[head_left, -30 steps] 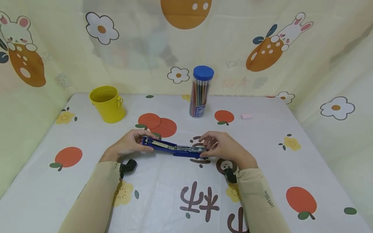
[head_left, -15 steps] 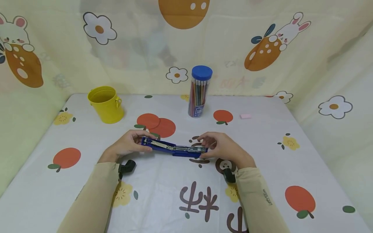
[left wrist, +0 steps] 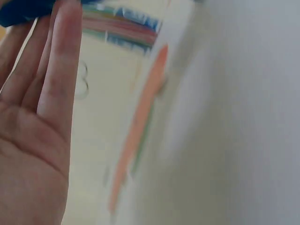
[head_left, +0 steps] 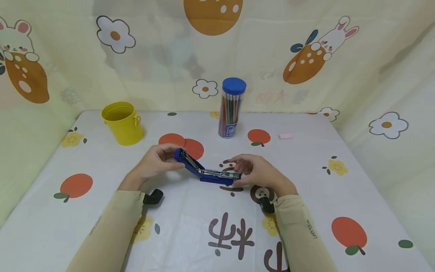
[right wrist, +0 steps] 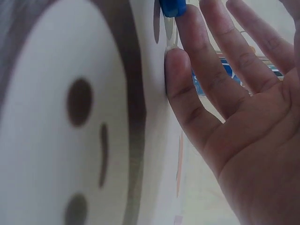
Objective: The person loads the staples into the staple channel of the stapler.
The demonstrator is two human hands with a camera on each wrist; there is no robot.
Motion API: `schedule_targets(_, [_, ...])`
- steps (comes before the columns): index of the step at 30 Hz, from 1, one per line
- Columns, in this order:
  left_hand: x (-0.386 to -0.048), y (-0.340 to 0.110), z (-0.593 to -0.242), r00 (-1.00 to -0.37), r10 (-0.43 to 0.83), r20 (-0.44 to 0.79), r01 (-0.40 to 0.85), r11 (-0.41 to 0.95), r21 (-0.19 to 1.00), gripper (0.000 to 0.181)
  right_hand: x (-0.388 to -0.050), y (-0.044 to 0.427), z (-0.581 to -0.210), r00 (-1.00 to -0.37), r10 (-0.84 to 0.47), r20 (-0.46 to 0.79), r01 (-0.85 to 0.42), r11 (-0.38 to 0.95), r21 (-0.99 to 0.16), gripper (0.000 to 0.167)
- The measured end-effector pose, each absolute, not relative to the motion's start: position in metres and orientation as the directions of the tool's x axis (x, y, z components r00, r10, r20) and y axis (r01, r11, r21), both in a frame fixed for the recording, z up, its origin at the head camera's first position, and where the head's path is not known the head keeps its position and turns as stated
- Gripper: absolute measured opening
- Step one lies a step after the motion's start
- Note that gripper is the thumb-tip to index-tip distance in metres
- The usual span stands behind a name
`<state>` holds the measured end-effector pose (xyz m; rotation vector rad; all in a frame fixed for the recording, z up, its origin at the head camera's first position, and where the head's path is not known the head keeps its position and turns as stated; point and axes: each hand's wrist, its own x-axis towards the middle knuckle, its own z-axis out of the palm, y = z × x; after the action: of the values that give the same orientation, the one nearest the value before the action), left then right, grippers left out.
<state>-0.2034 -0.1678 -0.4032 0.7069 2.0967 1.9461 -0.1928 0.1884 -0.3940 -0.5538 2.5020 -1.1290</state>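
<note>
A blue stapler (head_left: 217,178) lies bent open in the head view, its metal magazine facing up and its left arm raised at a slant. My left hand (head_left: 158,160) pinches that raised end between thumb and fingers. At the right end, my right hand (head_left: 258,172) holds the lower part low over the table, thumb in front and fingers behind. A blue end of the stapler (left wrist: 18,15) shows at the top of the left wrist view above the palm. In the right wrist view, the stapler's blue tip (right wrist: 173,7) meets the fingertips.
Behind the hands, a yellow bucket (head_left: 124,128) stands at the left and a blue-capped tube of pencils (head_left: 231,109) at the centre. A pink eraser (head_left: 285,136) lies at the right on the printed tablecloth (head_left: 183,223). Patterned curtains (head_left: 159,71) enclose the table.
My left hand has lifted the stapler's left arm up and slightly to the right, so the bend at the hinge is sharper. My right hand has stayed nearly still on the other end.
</note>
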Motion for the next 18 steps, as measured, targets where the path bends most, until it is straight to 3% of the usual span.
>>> schedule_targets(11, [-0.198,-0.108,-0.391,-0.861,0.438,0.26,0.364,0.172,0.915,0.048,-0.195,0.194,-0.396,-0.851,-0.513,-0.116,-0.202,0.523,-0.828,0.079])
schedule_targets(18, [-0.197,-0.074,-0.399,-0.846,0.483,0.225,0.345,0.175,0.922,0.053,-0.196,0.202,-0.396,-0.842,-0.534,-0.072,-0.194,0.426,-0.884,0.089])
